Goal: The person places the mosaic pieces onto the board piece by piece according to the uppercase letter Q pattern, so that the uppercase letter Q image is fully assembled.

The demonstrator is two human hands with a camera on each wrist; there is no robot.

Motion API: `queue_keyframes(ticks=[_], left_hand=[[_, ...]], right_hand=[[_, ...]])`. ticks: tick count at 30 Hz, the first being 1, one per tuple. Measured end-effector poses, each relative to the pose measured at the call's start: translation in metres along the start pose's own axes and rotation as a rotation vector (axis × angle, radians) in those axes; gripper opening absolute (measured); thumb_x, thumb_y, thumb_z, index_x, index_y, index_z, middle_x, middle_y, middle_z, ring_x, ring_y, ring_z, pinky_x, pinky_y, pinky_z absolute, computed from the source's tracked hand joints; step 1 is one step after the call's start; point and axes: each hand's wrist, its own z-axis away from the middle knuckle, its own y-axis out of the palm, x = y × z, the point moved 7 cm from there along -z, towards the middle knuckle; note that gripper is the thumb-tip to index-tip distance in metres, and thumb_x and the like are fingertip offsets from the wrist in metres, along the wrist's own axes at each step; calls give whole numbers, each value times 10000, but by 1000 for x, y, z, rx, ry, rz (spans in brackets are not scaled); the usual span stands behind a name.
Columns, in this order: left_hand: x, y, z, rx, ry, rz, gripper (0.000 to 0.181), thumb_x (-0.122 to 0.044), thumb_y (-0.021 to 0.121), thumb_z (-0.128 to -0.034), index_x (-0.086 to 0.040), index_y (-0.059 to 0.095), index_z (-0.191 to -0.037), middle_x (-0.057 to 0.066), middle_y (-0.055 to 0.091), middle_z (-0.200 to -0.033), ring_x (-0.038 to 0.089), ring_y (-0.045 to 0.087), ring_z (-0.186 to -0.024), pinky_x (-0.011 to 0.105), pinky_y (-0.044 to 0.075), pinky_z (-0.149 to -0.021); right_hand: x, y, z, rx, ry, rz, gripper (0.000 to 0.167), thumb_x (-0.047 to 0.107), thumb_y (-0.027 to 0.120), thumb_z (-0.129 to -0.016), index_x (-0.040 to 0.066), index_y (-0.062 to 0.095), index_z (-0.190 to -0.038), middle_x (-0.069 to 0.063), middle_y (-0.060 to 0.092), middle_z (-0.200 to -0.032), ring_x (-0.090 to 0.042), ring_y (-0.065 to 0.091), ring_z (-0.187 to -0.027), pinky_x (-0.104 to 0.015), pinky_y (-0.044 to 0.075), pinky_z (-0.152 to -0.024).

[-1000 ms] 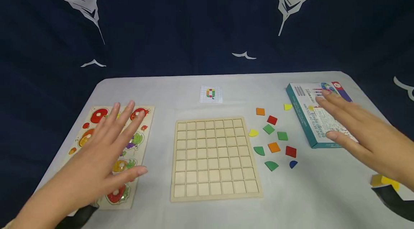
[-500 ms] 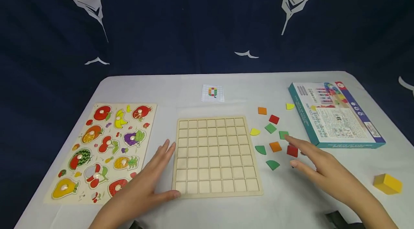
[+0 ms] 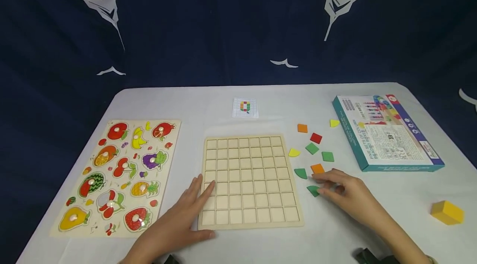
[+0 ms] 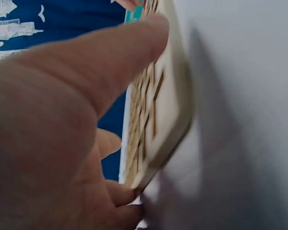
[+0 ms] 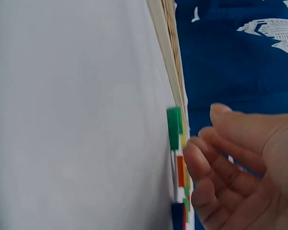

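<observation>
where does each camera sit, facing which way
Head: on the head, facing forward and down at the pale square wooden board; left hand, right hand and forearms show.
Left wrist: on that wrist, facing the board's edge; left thumb and fingers show.
Right wrist: on that wrist, facing a small flat green piece; right thumb and fingers show.
Both wrist views share the board and dark blue patterned cloth.

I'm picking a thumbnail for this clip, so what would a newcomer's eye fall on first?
Probably the pale gridded board at the middle of the white table, with the left hand at its left edge. Next, perhaps, the bright tiles scattered to its right, with the right hand at their near side. The colourful fruit puzzle on the left would likely draw the eye too.
</observation>
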Motion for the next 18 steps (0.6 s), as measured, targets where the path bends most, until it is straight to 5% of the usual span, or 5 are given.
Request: queue_keyframes(ticks=[7,18], left_hand=[[1,8,-5,-42,25,-90,980,-424,746,-754,-137,185,-1505,153,-40,-1537,277,-47,-1392,485,128,-1077],[-1,15,-7,-76,27,-182,1005,-509,700,-765,-91,160,-1502,198,-99,-1524,307,-93,-1384,481,72,-1086]], right_hand=[[-5,7,0,-18,29,-24,297,-15,783,-700,121,716,-956,115,524,-766,-47,472,-643,-183,403,-518],[-5,12,0,9,76,86,294,5,815,-659,114,738,-921,98,509,-767,-49,421,-611,-200,370,-503]])
